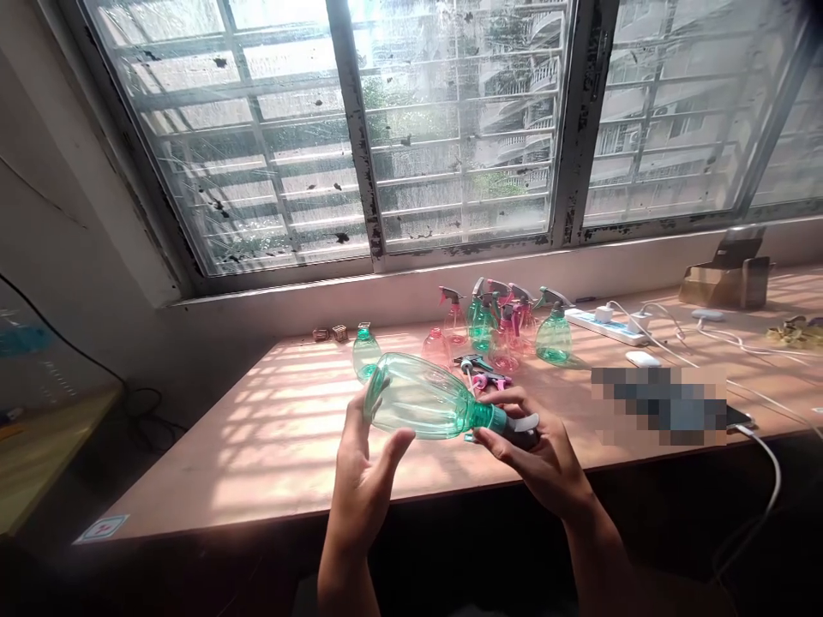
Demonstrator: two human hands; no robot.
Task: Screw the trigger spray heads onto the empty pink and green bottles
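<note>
A clear green spray bottle (pixel 421 396) lies on its side in the air above the front of the table, its base to the left. My left hand (pixel 369 463) is closed around the base end, thumb along the near side. Round the neck and the dark trigger head (pixel 518 428) at the right end, my right hand (pixel 540 454) is wrapped with its fingers. Just behind, loose trigger heads, one green (pixel 474 363) and one pink (pixel 492 380), lie on the table. An open green bottle (pixel 366 353) and an open pink bottle (pixel 436 346) stand upright there.
Several pink and green spray bottles with heads (pixel 554 336) stand near the window wall. To the right are a white power strip (pixel 601 326) with cables, a white mouse (pixel 643 359), a blurred-out flat device (pixel 669 407) and a cardboard box (pixel 723 278). The wooden table (pixel 257 463) ends at its left edge.
</note>
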